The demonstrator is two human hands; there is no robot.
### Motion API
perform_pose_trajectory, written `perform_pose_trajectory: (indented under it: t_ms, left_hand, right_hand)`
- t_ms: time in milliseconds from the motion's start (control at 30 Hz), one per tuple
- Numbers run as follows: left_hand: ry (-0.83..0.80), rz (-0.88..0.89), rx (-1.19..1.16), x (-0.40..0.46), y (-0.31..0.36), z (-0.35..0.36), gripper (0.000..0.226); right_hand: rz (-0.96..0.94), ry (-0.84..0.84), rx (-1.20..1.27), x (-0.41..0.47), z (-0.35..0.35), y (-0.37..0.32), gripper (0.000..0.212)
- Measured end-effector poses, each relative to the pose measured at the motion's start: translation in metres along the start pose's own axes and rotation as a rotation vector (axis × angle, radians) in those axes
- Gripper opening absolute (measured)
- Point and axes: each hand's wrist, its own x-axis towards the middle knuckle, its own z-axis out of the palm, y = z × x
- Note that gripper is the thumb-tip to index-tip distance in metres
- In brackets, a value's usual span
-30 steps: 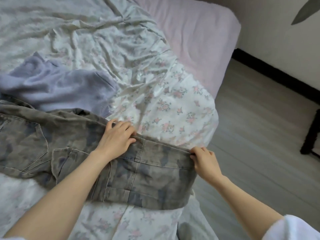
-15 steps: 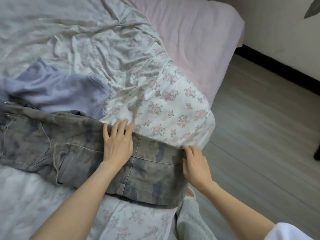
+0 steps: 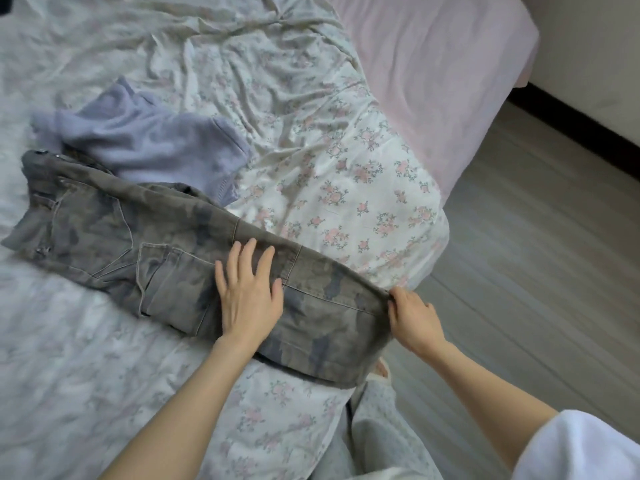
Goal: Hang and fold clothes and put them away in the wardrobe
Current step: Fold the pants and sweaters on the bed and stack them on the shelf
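So the camo cargo pants [image 3: 166,251] were laid out flat across the bed, on top of the floral sheet [image 3: 346,188], waistband end off to the left and the leg end reaching the bed's right edge. The person's left hand [image 3: 251,296] was pressed palm-down on the middle of the pants, fingers straight and a bit spread, thumb sticking out to the right. The right hand [image 3: 414,318] was at the very end of the fabric near the bed's edge, fingers curled and pinching the pants' top corner there. A lavender sweater [image 3: 149,147] sat crumpled just behind the pants, its lower edge tucked under or touching them, couldn't really tell which. A pink mattress cover [image 3: 433,64] showed at the far corner of the bed, and there was grey wood flooring [image 3: 536,271] on the right.
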Motion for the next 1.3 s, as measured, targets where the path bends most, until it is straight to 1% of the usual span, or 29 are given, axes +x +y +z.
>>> perform_pose_trajectory:
  t_ms: [33, 67, 133, 200, 233, 267, 300, 333, 400, 533, 633, 733, 833, 933, 1033, 1100, 1133, 1200, 1233, 1300]
  left_hand:
    - [-0.010, 0.016, 0.004, -0.018, 0.001, 0.002, 0.047]
    - [-0.018, 0.072, 0.011, -0.030, 0.002, 0.005, 0.046]
    - [-0.076, 0.260, 0.031, -0.061, 0.001, 0.010, 0.044]
    - [-0.170, 0.475, 0.078, -0.087, -0.006, 0.017, 0.047]
    - [-0.212, 0.546, 0.114, -0.097, -0.011, 0.020, 0.049]
    - [-0.230, 0.583, 0.140, -0.104, -0.016, 0.023, 0.049]
    - [-0.206, 0.600, 0.152, -0.106, -0.021, 0.025, 0.043]
    - [-0.154, 0.600, 0.149, -0.107, -0.025, 0.028, 0.034]
    - [-0.099, 0.585, 0.115, -0.102, -0.028, 0.029, 0.028]
    - [-0.196, 0.625, 0.031, -0.096, -0.024, 0.026, 0.027]
    - [-0.259, 0.650, 0.006, -0.096, -0.024, 0.015, 0.024]
    - [-0.352, 0.663, 0.002, -0.091, -0.018, 0.000, 0.032]
    - [-0.374, 0.688, 0.004, -0.088, -0.014, -0.003, 0.033]
    - [-0.378, 0.694, 0.051, -0.090, -0.015, 0.006, 0.028]
    - [-0.335, 0.656, 0.029, -0.098, -0.008, 0.015, 0.008]
    - [-0.250, 0.586, -0.001, -0.100, -0.001, 0.018, 0.023]
    - [-0.204, 0.541, -0.003, -0.098, 0.003, 0.017, 0.026]
    - [-0.112, 0.436, 0.067, -0.088, 0.007, 0.015, 0.025]
    - [-0.094, 0.369, 0.128, -0.083, 0.007, 0.016, 0.032]
    - [-0.160, 0.220, 0.225, -0.071, 0.004, 0.014, 0.049]
  right_hand:
    - [-0.004, -0.034, 0.006, -0.002, -0.001, 0.002, 0.013]
    - [-0.001, -0.062, 0.017, 0.000, -0.003, 0.005, 0.015]
    - [0.013, -0.132, 0.013, -0.001, -0.004, 0.009, 0.023]
    - [0.026, -0.174, -0.020, -0.005, -0.002, 0.016, 0.027]
    - [0.028, -0.183, -0.031, -0.007, 0.000, 0.019, 0.028]
    - [0.025, -0.184, -0.040, -0.009, 0.002, 0.023, 0.028]
    - [0.026, -0.181, -0.041, -0.011, 0.003, 0.027, 0.028]
    - [0.030, -0.177, -0.050, -0.012, 0.004, 0.031, 0.027]
    - [0.042, -0.167, -0.092, -0.015, 0.004, 0.041, 0.024]
    - [0.085, -0.126, -0.105, -0.018, 0.001, 0.055, 0.021]
    - [0.112, -0.143, -0.099, -0.018, -0.001, 0.056, 0.020]
    - [0.140, -0.158, -0.107, -0.018, 0.002, 0.055, 0.019]
    - [0.179, -0.165, -0.136, -0.017, 0.005, 0.059, 0.017]
    - [0.209, -0.151, -0.142, -0.015, 0.003, 0.060, 0.022]
    - [0.235, -0.054, -0.130, -0.018, -0.004, 0.053, 0.044]
    - [0.163, 0.049, -0.106, -0.023, -0.006, 0.037, 0.052]
    - [0.085, 0.102, -0.081, -0.026, -0.006, 0.025, 0.055]
    - [-0.149, 0.178, -0.066, -0.028, -0.002, -0.005, 0.056]
    - [-0.257, 0.195, -0.077, -0.028, 0.001, -0.021, 0.055]
    - [-0.409, 0.189, -0.127, -0.021, 0.001, -0.052, 0.055]
